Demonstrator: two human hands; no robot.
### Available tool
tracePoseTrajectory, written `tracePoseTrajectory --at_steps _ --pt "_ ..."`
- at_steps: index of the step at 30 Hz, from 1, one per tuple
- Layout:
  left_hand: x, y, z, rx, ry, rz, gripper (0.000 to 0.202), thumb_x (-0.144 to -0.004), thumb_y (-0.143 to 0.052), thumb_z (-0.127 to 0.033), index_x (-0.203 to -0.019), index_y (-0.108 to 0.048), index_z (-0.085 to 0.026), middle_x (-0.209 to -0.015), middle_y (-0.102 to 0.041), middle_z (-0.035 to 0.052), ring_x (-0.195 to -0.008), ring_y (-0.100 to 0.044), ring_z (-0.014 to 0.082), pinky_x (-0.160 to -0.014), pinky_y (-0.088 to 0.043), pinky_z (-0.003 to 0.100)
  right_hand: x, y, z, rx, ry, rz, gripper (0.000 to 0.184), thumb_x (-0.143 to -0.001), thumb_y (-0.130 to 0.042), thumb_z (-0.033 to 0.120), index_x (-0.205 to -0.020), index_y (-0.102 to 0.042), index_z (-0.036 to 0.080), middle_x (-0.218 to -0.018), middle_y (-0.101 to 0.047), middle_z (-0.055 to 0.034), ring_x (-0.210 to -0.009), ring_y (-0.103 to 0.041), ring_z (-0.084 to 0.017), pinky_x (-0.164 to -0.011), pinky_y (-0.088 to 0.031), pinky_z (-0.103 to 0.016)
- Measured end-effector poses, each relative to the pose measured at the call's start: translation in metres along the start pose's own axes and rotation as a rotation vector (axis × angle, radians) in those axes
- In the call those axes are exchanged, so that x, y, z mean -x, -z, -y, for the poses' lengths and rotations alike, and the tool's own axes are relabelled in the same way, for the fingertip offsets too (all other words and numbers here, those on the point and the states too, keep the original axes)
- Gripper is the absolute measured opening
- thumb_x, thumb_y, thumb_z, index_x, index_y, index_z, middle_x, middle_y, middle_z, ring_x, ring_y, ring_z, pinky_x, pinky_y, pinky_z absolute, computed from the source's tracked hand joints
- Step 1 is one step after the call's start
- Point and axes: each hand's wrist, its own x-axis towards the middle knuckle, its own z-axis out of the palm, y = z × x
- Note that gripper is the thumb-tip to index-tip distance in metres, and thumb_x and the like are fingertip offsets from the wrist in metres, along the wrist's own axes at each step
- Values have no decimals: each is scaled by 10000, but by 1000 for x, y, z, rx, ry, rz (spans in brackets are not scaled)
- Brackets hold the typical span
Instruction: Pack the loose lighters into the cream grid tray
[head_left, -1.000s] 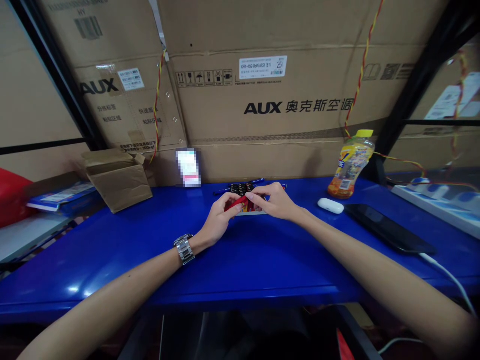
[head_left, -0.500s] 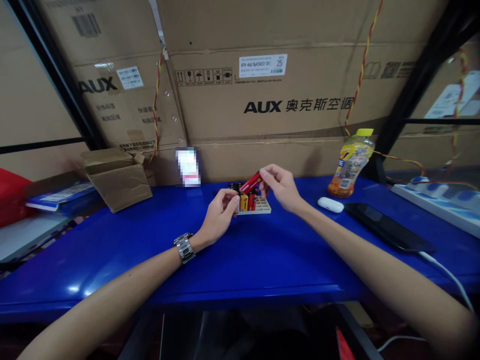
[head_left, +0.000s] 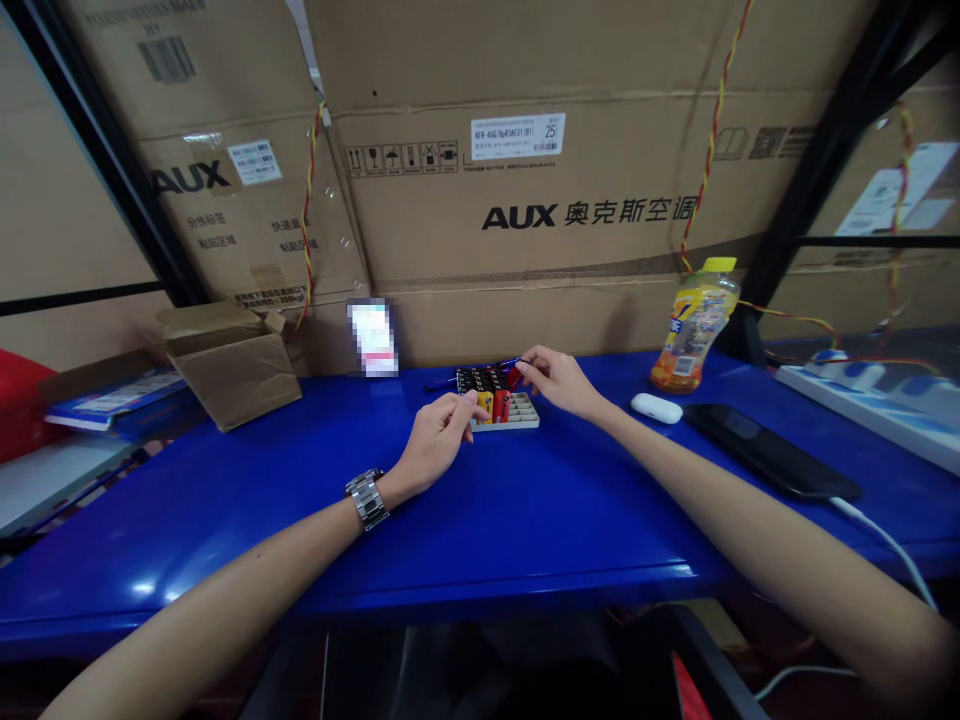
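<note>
The right hand (head_left: pixel 553 380) has its grip pinched on a red battery (head_left: pixel 515 377), thumb and fingers closed around its upper part. That battery is tilted at the back right of the white gridded tray (head_left: pixel 526 413); whether its lower end sits in a cell cannot be told. The left hand (head_left: pixel 441 432) is at the tray's left front corner, fingers curled and thumb close to them; the gap between the tips is too small to tell whether that grip is shut or touches anything.

In the tray's front row stand a yellow battery (head_left: pixel 485 403) and, just right of it, another red one; dark-topped batteries (head_left: pixel 480 380) fill cells behind them. Bare cells show at the tray's right. The tray rests on the blue table (head_left: pixel 525 530). Well right of the tray is a yellow-capped bottle (head_left: pixel 688 335), with a white case (head_left: pixel 656 408) near it.
</note>
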Motion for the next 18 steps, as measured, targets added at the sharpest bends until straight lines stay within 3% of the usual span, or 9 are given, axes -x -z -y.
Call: tracePoseTrajectory --at_steps 5,11,14,18 --pt "0 1 0 -4 14 30 465 -957 -399 -459 -789 -719 -167 -629 -560 8 -552 -539 113 -616 -420 272 0 2 1 40 38 67 276 -877 -536 437 -879 -586 165 -646 -662 -26 -551 -625 -150 -570 -493 -290" --pt "0 0 1 -5 16 41 465 -960 -389 -460 -799 -708 -162 -633 -562 6 -555 -539 115 -629 -419 277 1 2 7 118 81 56 374 -929 -427 353 -1233 -521 156 -776 -682 -49 -639 -625 -174 -673 -507 -345" --pt "0 1 0 -17 21 45 465 -963 -379 -452 -790 -698 -161 -616 -556 0 -562 -542 119 -639 -422 278 -2 6 -3 222 72 -8 381 -928 -380 281 -1275 -483 163 -890 -689 -79 -790 -635 -208 -791 -493 -391" --pt "0 1 0 -47 14 62 461 -963 -373 -451 -797 -696 -168 -622 -556 -3 -577 -549 124 -658 -426 280 0 12 -27 628 -66 -3 420 -896 -397 270 -1278 -524 150 -1211 -587 -181 -1134 -502 -334 -916 -412 -489"
